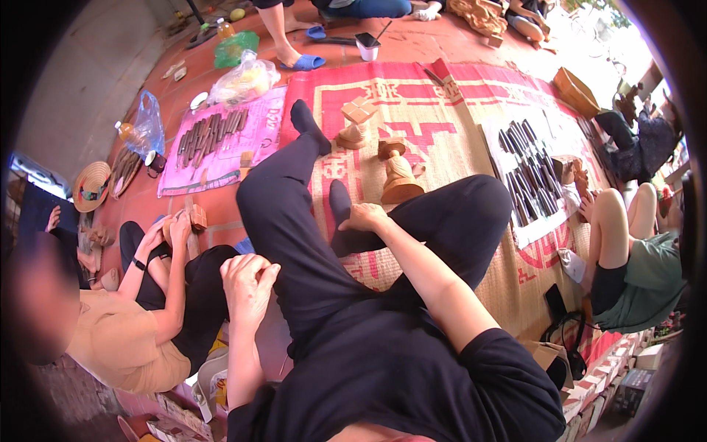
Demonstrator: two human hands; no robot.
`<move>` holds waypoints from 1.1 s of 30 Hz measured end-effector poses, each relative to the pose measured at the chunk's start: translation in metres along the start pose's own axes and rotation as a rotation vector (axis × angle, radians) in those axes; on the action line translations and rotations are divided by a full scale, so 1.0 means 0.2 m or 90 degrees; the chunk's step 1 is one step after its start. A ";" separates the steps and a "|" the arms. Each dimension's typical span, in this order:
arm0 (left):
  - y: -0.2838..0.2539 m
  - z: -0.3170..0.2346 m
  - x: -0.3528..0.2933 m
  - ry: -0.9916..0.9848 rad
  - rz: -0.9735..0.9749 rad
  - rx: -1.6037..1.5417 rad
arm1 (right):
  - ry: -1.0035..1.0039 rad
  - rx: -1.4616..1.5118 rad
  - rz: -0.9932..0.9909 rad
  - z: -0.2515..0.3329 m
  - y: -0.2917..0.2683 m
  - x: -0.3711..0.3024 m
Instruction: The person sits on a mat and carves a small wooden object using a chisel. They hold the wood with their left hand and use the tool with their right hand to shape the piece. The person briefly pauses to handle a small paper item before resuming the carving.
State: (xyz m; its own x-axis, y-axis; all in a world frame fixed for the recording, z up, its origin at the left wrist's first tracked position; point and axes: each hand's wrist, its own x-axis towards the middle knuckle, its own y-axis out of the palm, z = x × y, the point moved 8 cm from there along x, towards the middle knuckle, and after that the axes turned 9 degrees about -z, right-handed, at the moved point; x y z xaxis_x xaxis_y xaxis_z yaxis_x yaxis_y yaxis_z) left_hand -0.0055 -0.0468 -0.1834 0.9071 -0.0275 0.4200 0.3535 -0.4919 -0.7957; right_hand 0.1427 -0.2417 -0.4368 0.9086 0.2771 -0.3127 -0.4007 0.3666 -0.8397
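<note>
My left hand [249,286] is raised beside my left thigh, its fingers curled in; whether anything is in them is hidden. My right hand [362,219] lies closed over the ankle of my folded leg, just below the dark sock [339,200]. Beyond it, on the patterned red and straw mat [471,140], stands a carved wooden figure [401,179] with a wide base. A smaller wooden carving [354,136] and a square wooden block [359,110] are farther off, near my outstretched foot [310,127]. Neither hand touches the carvings.
Carving tools [212,136] lie in rows on a pink sheet [173,177] at left; more dark-handled tools [529,173] lie on white paper at right. A person [136,324] on my left handles a wooden block [198,216]. Another person [641,272] sits at right.
</note>
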 end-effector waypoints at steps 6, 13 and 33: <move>-0.01 0.04 0.09 0.052 -0.108 0.051 | -0.037 -0.046 -0.015 0.06 -0.04 0.05; 0.14 0.21 0.14 0.005 0.018 0.023 | -0.101 -0.098 0.193 0.08 0.23 -0.25; 0.09 0.05 0.32 0.076 0.181 -0.201 | -0.362 0.829 -0.210 1.11 -1.91 0.46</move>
State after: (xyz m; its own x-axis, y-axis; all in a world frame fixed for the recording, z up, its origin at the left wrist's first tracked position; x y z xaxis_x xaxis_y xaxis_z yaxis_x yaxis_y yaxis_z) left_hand 0.0619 -0.0484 -0.1754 0.9189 -0.2915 0.2658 -0.0102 -0.6910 -0.7228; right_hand 0.3526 -0.1597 -0.0461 0.9342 0.2154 0.2844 -0.2888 0.9246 0.2486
